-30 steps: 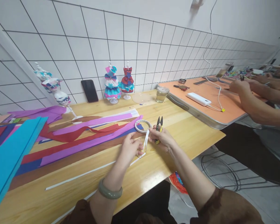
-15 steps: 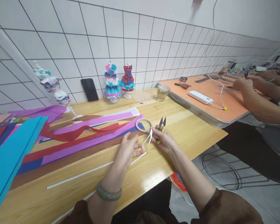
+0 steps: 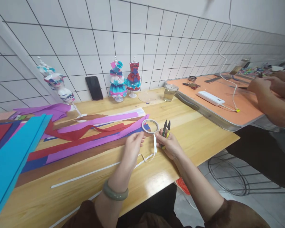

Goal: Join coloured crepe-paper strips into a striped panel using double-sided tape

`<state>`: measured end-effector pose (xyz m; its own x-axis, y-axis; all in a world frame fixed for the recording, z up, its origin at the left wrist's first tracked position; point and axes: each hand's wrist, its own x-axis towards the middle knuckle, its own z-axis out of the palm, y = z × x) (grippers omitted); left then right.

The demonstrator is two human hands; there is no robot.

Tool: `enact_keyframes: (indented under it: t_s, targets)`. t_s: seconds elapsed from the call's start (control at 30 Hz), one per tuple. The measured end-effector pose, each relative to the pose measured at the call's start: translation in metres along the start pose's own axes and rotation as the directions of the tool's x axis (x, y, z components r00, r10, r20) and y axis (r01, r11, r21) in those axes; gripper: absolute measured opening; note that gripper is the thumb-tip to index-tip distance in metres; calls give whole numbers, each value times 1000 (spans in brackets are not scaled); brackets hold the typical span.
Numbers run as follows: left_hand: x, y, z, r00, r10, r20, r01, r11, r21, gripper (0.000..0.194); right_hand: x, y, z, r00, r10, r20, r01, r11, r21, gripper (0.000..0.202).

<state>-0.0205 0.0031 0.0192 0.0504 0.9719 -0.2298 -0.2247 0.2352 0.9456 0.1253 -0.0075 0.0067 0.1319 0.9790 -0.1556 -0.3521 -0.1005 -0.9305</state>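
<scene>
Right hand point(image 3: 170, 145) is wrapped around snips point(image 3: 165, 125), white tape point(image 3: 155, 145), seemingly uncut from the roll point(image 3: 150, 132), pinched at its fingertips, while coloured strips point(image 3: 95, 143) are already laid left of the left hand point(image 3: 133, 147), whose grip cannot be told.

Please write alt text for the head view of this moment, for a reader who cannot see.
The right hand holds snips and touches a white strip at the edge of a ring; the left hand is close by. Colored strips lie leftward on a wooden table; behind are a phone, small dressed mannequins and a cup.
</scene>
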Motion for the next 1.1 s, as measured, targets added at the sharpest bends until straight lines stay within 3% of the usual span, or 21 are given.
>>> enact_keyframes:
  t_s: [0.23, 0.53, 0.77, 0.87, 0.97, 1.1]
  targets:
    - [2, -11, 12, 965, -101, 243, 103, 995, 7, 21, -5, 1, 5, 998, -31, 62, 38, 992, -124, 40]
    - [4, -9, 14, 952, -148, 268, 140, 989, 49, 15, -8, 3, 4, 986, -66, 156, 93, 980, -173, 32]
    - [5, -8, 12, 941, -167, 295, 183, 983, -27, 11, -10, 4, 8, 991, -86, 102, 114, 943, -313, 28]
    - [4, -8, 12, 927, -193, 322, 232, 969, -87, 12, -10, 1, 7, 983, -179, 33, 170, 834, -526, 23]
    - [2, -6, 13, 926, -214, 309, 258, 960, -107, 10, -10, -4, 6, 955, -296, 33, 215, 608, -765, 17]
    - [1, -4, 14, 925, -207, 320, 260, 956, -133, 10, -9, -11, 8, 946, -319, 59, 212, 471, -856, 14]
